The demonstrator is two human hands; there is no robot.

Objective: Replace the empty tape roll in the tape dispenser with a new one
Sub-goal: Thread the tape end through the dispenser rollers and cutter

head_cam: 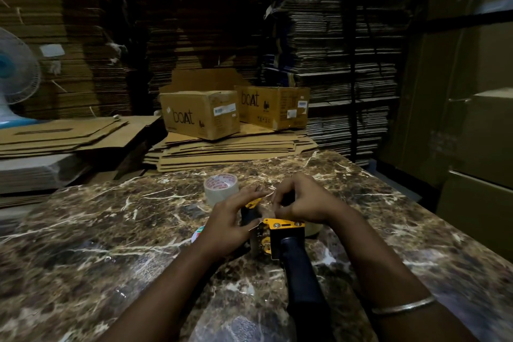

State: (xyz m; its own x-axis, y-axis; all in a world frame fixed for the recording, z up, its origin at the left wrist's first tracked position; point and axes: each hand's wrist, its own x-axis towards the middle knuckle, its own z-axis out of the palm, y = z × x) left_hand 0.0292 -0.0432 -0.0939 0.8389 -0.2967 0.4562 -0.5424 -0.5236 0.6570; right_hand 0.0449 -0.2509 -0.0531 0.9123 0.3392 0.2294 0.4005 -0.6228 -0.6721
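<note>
A yellow-and-black tape dispenser (283, 233) lies on the marble table (111, 244), its black handle pointing toward me. My left hand (230, 222) rests on the dispenser's left side, fingers spread over its front part. My right hand (302, 200) is curled above the dispenser's front, fingertips pinched on something small that I cannot make out, maybe a tape end. A clear tape roll (221, 187) with a red-printed core stands just beyond my left hand. Part of a roll (313, 229) shows at the dispenser's right side. A white, red and green round edge (198, 233) peeks out under my left wrist.
Two "boAt" cardboard boxes (202, 114) (273, 105) sit on flat cardboard sheets (227, 150) behind the table. Tall stacks of flattened cartons (333, 50) fill the background. A white and blue fan (14, 75) stands at far left. Large boxes (472, 119) line the right.
</note>
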